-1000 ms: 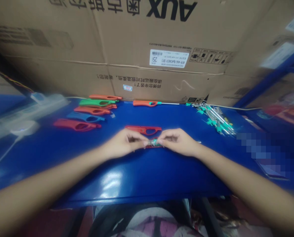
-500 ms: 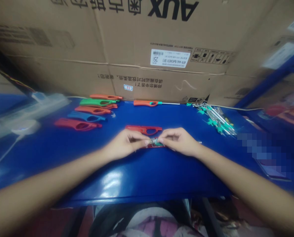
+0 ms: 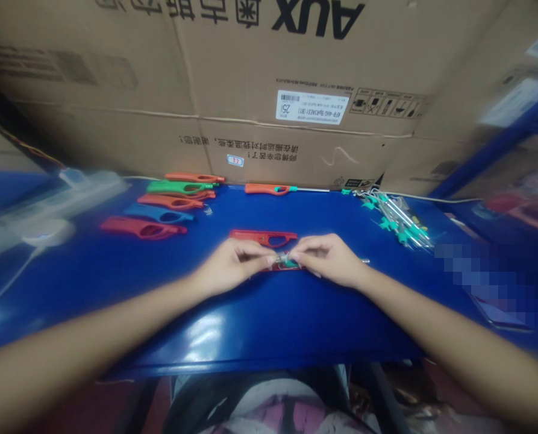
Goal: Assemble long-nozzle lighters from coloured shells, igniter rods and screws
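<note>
In the head view, my left hand [image 3: 232, 264] and my right hand [image 3: 326, 258] meet over the middle of the table, thumbs and forefingers pinched. Between the fingertips are small pale, partly metallic lighter parts [image 3: 282, 257], too small to make out fully. Just below them lies a red lighter half-shell [image 3: 290, 269] with a green trigger piece [image 3: 289, 263] in it, largely hidden by both hands. A thin metal tube end [image 3: 365, 261] sticks out past my right hand. Just behind the fingers lies another red lighter half-shell [image 3: 250, 234].
Orange, green, blue and red lighter shells [image 3: 158, 213] lie at left. An orange lighter [image 3: 264, 189] with a metal tube rests at the back, by a cardboard box [image 3: 232, 90]. Metal tubes with green pieces [image 3: 399, 220] are heaped at right. A power strip [image 3: 88, 190] stands far left.
Almost nothing differs. Both hands keep their pinch over the red half-shell, with only a very slight shift at the fingertips.
</note>
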A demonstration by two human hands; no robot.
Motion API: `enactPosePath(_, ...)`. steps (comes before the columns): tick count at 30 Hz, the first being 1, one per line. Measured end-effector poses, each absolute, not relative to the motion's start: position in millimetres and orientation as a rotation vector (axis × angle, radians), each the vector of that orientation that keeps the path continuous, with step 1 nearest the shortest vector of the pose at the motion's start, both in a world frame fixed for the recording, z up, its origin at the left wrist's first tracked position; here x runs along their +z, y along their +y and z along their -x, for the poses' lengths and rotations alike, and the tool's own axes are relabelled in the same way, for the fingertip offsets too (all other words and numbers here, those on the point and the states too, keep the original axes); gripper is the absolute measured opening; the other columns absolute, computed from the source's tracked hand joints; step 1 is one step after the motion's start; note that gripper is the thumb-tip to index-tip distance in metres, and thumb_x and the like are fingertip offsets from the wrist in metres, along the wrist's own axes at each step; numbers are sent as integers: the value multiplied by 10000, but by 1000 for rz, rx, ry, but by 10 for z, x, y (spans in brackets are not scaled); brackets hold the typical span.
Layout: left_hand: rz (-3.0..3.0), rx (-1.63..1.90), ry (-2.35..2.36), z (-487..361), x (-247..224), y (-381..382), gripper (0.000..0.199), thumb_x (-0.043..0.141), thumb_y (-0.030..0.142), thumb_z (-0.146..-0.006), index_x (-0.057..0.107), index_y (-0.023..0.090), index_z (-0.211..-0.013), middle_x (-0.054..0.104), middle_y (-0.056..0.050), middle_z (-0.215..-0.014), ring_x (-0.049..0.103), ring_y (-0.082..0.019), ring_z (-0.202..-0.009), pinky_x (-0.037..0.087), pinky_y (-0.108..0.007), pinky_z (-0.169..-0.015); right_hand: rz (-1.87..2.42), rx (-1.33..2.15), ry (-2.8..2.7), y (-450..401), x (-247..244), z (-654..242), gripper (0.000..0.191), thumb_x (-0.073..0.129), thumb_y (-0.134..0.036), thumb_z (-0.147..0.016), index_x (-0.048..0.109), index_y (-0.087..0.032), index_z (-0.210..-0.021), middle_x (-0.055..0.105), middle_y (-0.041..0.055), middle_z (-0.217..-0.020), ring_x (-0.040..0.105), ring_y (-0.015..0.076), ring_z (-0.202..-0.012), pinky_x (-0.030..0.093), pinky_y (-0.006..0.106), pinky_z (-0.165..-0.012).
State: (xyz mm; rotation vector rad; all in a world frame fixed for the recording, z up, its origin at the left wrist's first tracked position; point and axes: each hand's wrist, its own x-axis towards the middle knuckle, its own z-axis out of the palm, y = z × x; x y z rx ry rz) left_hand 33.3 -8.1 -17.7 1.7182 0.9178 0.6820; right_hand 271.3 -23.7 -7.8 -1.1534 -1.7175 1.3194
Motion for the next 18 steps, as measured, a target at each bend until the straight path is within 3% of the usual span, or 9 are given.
enactPosePath(18, -1713, 679, 917, -331, -183, -83, 239, 707, 327, -867, 806, 158, -1005, 798, -73, -919, 635, -136, -657, 467, -206, -554, 1143, 1300, -1702, -252, -81, -2692, 353, 762, -488, -784, 736, -135, -787, 625, 3, -663, 457, 53, -430, 359, 208, -405)
